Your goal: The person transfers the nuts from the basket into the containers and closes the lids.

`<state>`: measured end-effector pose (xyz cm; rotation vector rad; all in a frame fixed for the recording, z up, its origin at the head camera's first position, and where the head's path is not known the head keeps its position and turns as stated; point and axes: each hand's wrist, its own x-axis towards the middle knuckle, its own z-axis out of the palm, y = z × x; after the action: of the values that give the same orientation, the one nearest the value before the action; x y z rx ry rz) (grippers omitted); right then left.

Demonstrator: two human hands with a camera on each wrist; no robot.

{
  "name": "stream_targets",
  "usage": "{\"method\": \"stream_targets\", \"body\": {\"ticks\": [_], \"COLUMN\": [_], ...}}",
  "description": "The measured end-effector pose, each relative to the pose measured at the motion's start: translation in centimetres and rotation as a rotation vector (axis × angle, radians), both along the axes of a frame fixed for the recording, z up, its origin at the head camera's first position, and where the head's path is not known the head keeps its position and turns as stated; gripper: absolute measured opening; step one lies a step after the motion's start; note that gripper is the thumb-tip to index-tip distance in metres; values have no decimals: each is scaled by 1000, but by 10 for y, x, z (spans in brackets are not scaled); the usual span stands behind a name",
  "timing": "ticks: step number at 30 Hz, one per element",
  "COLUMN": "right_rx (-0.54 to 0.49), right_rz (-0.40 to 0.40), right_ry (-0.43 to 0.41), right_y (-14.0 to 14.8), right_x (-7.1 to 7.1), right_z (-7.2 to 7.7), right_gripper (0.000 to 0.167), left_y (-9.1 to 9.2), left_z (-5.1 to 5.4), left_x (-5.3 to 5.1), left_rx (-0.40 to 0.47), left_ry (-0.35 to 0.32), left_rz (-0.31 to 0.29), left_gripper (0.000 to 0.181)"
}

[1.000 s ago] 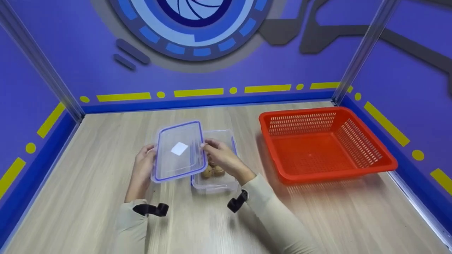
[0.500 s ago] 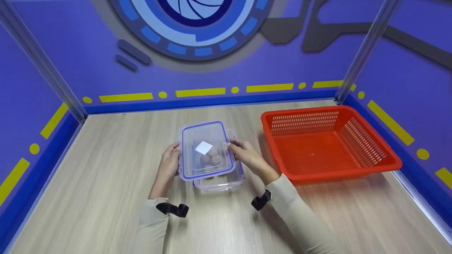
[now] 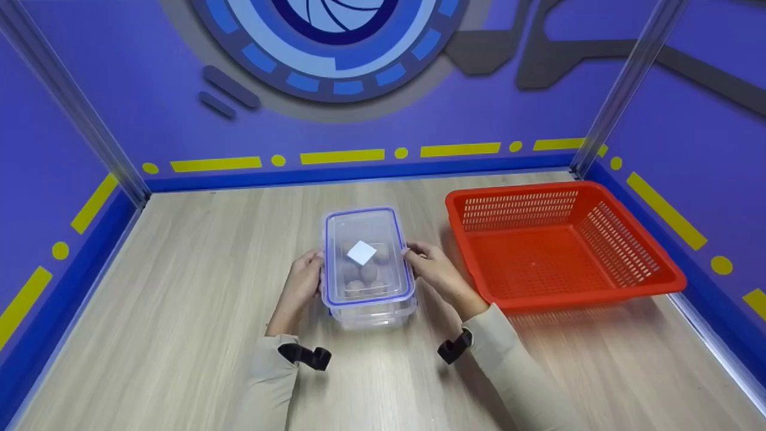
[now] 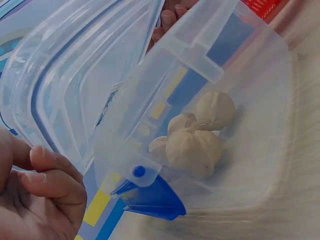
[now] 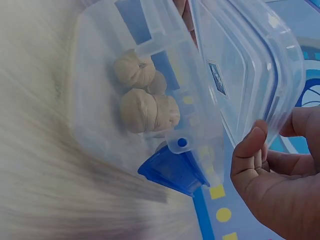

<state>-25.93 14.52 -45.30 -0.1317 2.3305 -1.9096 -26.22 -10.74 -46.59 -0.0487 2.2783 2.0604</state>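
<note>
A clear plastic lid [image 3: 361, 224] with a blue seal and a white square label is held over a clear food container [image 3: 372, 316]. My left hand [image 3: 301, 281] grips the lid's left edge. At the opposite edge, my right hand [image 3: 441, 274] pinches it between thumb and fingers. Both wrist views show a gap between the tilted lid and the container's rim. Several round tan walnuts [image 4: 194, 151] lie inside the container, visible through its wall. A blue latch [image 5: 175, 169] hangs outward on the container's side, unfastened.
A red slotted basket [image 3: 538, 263] stands on the wooden table [image 3: 209, 263] to the right of the container. Purple panels [image 3: 287, 134] wall in the back and both sides. A black strap mount sits on each wrist.
Both hands have carried the lid rightward, from beside and partly over the container to squarely above it. The lid has also turned into line with the container, which has stayed in place.
</note>
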Motion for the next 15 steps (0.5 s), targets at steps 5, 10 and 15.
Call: {"method": "stream_targets", "body": {"ticks": [5,10,15], "right_rx": [-16,-69,-156], "right_rz": [-24,-73,-115], "right_ry": [4,-8,4], "right_y": [4,6,7], "right_x": [0,-2,-4], "right_z": [-2,-3,1], "right_gripper": [40,39,37], "left_y": [4,6,9], "left_z": [-2,-1,5], "left_x": [-1,0,-2], "left_rx": [3,2,33], "left_ry": [20,45,49], "left_rz": [7,36,106], "left_gripper": [30,31,28]}}
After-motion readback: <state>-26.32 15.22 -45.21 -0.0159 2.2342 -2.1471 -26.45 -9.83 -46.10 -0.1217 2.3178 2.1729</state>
